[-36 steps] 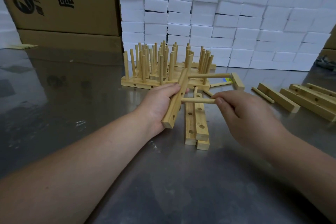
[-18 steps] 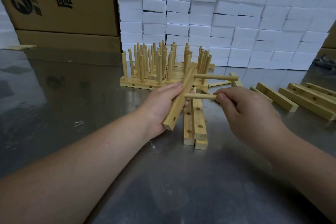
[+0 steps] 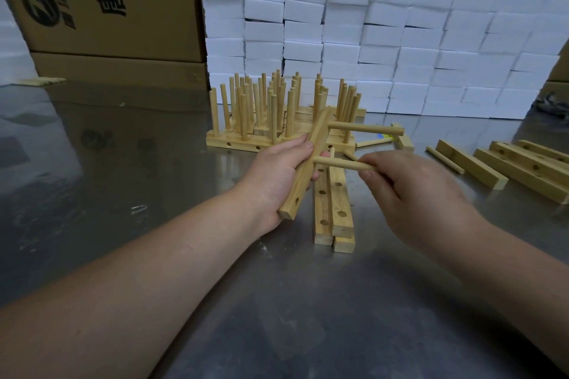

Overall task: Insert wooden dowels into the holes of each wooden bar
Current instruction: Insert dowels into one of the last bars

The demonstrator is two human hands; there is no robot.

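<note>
One wooden bar (image 3: 308, 163), tilted, gripped in left hand (image 3: 277, 175); dowel (image 3: 341, 164), pinched by right hand (image 3: 409, 194), long axis crosswise to bar, tip meeting bar's face directly left of right fingertips, nearer than seated dowel (image 3: 366, 129); depth in hole undetermined.

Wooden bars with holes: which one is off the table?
The pale wooden bar gripped in the left hand, tilted, one round wooden dowel seated near its top; the other bars lie flat on the metal table.
</note>
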